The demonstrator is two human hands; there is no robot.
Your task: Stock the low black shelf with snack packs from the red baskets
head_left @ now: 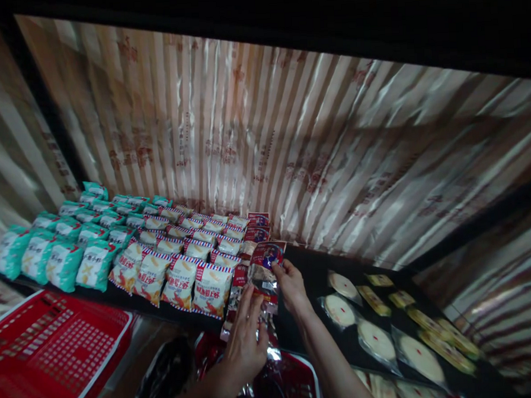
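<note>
My right hand [292, 284] pinches a dark red snack packet [264, 267] with a blue printed patch, at the right end of the packet rows. My left hand [248, 336] is just below it, fingers stretched out and touching the packet's lower edge. Shiny red packaging hangs beneath the left hand, partly hidden by it. Behind the held packet, more red packets [258, 218] stand in a column against the back. Directly left of my hands are rows of white bags [213, 288] with red and blue striped edges.
Teal bags [95, 264] fill the shelf's left end. Flat round pale packs [375, 339] and yellow packs [446, 350] lie on the black shelf [299, 334] at right. One red basket [94, 327] is at lower left; another red basket [297, 381] is beneath my hands. Striped sheeting [244, 135] backs the shelf.
</note>
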